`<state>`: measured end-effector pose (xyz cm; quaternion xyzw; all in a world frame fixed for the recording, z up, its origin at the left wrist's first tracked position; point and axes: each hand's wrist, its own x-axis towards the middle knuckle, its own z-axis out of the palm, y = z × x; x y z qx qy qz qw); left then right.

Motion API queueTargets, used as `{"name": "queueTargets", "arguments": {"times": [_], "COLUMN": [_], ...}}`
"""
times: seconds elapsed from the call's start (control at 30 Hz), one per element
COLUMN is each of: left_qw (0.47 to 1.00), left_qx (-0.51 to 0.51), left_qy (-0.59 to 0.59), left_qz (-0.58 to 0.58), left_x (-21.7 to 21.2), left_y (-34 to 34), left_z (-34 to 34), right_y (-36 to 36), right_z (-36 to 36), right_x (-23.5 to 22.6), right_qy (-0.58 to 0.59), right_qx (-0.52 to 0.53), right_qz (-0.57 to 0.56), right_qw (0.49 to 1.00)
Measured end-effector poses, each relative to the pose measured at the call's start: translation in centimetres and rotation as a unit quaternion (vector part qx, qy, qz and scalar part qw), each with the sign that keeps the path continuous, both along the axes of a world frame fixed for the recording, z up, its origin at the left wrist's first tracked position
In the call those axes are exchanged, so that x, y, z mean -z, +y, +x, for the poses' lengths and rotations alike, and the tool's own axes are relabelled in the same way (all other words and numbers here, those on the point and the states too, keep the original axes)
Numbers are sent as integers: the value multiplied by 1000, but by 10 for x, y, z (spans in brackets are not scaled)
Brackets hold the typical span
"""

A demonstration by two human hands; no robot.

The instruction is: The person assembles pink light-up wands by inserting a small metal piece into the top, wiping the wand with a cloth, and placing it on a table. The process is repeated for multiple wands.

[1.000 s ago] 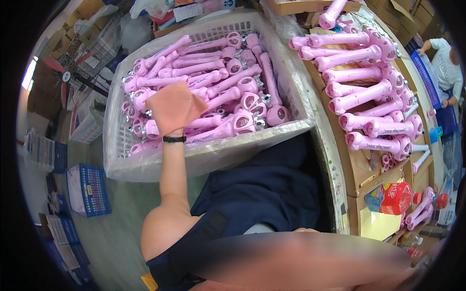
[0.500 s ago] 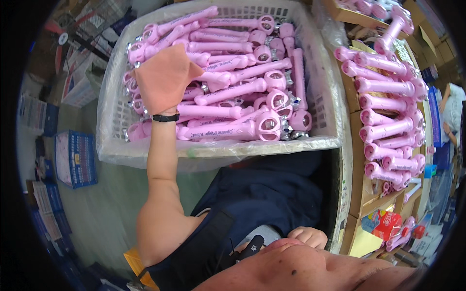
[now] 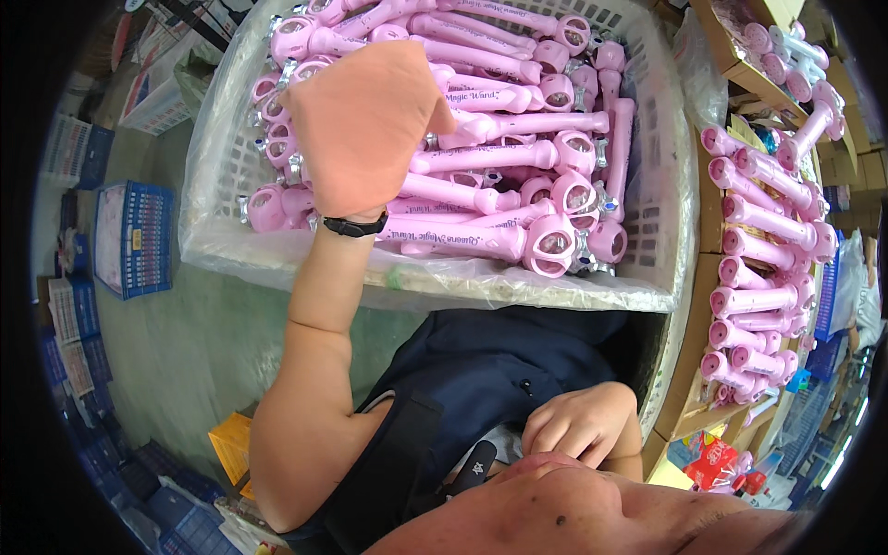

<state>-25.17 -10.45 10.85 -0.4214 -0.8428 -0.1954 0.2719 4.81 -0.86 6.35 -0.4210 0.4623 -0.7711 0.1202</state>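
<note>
My left hand (image 3: 370, 134) reaches over the large white crate (image 3: 518, 294), a black band (image 3: 356, 225) round its wrist. A smooth peach-orange covering hides its fingers, so their grip cannot be seen. Pink toy wands (image 3: 490, 155) with round, windowed heads and silvery ends lie piled under and beside it. One pink wand (image 3: 462, 236) lies along the crate's near side, close to the wrist. My right hand (image 3: 578, 421) is drawn up near my chest, fingers bent together with the tips partly hidden. A small black device (image 3: 476, 467) sits next to it on my clothing.
Clear plastic sheeting lines the crate. To the right, more pink wands (image 3: 763, 222) lie in rows on a cardboard-topped surface (image 3: 708, 324), with a red package (image 3: 712, 462) nearer me. A blue basket (image 3: 139, 240) stands on the green floor at the left.
The view has shifted, so the crate appears higher and farther right. My left hand remains over the wands. My right hand has come up and shows more, fingers still bent.
</note>
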Motion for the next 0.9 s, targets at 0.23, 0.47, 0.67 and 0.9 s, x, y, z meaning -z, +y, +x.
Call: {"name": "queueTargets", "arguments": {"times": [0.23, 0.47, 0.67, 0.9], "left_qw": [985, 975, 923, 736], "left_qx": [-56, -27, -278, -182], "left_qy": [133, 179, 141, 518], "left_qz": [-96, -131, -224, -397], "left_x": [15, -3, 2, 33], "left_y": [15, 13, -12, 30], "left_z": [-4, 1, -18, 18], "right_y": [41, 20, 46, 78], "right_z": [-117, -157, -117, -59], "right_x": [61, 143, 80, -13], "right_qy": [14, 29, 62, 335], "right_qx": [381, 264, 482, 677], "right_qz": [411, 776, 698, 545], "right_qw": [828, 572, 526, 363]}}
